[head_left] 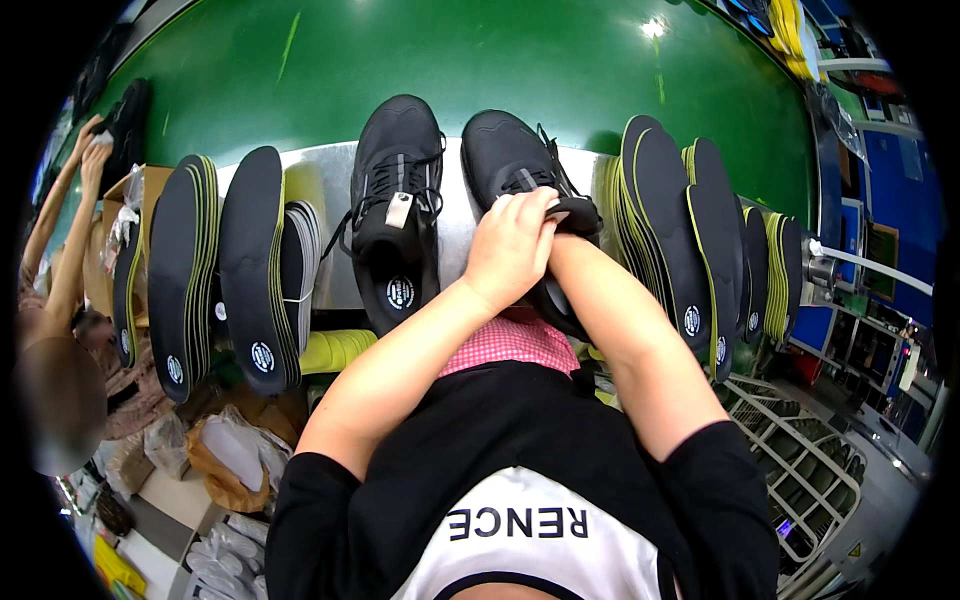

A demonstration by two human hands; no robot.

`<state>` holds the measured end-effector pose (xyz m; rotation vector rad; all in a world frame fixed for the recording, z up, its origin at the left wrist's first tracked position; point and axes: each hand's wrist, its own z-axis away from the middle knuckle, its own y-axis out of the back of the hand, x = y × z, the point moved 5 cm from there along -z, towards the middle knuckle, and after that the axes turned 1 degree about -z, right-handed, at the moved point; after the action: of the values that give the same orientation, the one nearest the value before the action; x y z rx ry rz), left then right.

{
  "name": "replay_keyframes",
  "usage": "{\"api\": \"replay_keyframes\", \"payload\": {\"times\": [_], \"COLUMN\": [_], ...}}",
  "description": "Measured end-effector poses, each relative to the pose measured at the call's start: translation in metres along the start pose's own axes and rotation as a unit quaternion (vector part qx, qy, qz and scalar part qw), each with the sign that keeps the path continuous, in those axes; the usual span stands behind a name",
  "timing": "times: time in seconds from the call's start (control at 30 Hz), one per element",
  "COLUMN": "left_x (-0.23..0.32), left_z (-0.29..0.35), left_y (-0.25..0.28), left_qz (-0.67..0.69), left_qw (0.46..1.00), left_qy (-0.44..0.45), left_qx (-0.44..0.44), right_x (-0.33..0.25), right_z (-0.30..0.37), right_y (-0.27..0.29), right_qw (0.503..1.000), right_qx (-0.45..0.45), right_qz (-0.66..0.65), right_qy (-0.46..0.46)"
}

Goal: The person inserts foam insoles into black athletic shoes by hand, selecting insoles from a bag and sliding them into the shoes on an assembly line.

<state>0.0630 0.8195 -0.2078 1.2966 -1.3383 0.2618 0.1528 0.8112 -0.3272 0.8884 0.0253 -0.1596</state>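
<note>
Two black lace-up shoes lie side by side, toes pointing away from me. The left shoe point(398, 150) has a pale tag on its laces and a dark insole point(400, 293) inside with a round white mark. At the opening of the right shoe point(505, 150), my left hand point(508, 240) has its fingers curled over the tongue and collar. My right hand point(556, 222) meets it there; its fingers are mostly hidden behind the left hand and the shoe's dark upper. The right shoe's inside is largely covered by my arms.
Stacks of black insoles with yellow-green edges point(262, 250) point(650, 220) stand on both sides. Beyond lies a green work surface point(480, 50). Another person's arms point(65, 220) reach in at far left, near cardboard and plastic bags point(235, 450). A white wire rack point(800, 450) stands at lower right.
</note>
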Motion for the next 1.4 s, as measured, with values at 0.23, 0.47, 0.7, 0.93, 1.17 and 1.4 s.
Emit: {"api": "replay_keyframes", "payload": {"times": [0.23,0.47,0.7,0.93,1.17,1.4], "left_x": [-0.006,0.026,0.036,-0.03,-0.116,-0.038], "left_z": [-0.002,0.001,0.017,0.086,0.116,0.033], "left_y": [-0.011,0.041,0.108,0.363,0.419,0.23], "left_qz": [-0.031,0.014,0.336,-0.214,-0.346,0.094], "left_qw": [0.999,0.99,0.933,0.781,0.748,0.941], "left_qy": [-0.006,-0.013,0.129,0.029,0.194,0.149], "left_qx": [0.005,0.142,0.019,0.586,0.533,0.289], "right_x": [-0.014,0.027,-0.056,-0.044,0.048,0.155], "right_z": [0.076,0.173,0.172,0.171,0.185,0.195], "right_y": [0.017,0.105,0.145,0.15,0.125,0.033], "right_qw": [0.973,0.807,0.794,0.809,0.894,0.945], "right_qx": [0.014,0.174,0.302,0.309,0.422,0.22], "right_qz": [0.091,-0.559,-0.459,-0.428,-0.143,-0.12], "right_qy": [0.213,0.084,0.26,0.259,0.058,-0.213]}}
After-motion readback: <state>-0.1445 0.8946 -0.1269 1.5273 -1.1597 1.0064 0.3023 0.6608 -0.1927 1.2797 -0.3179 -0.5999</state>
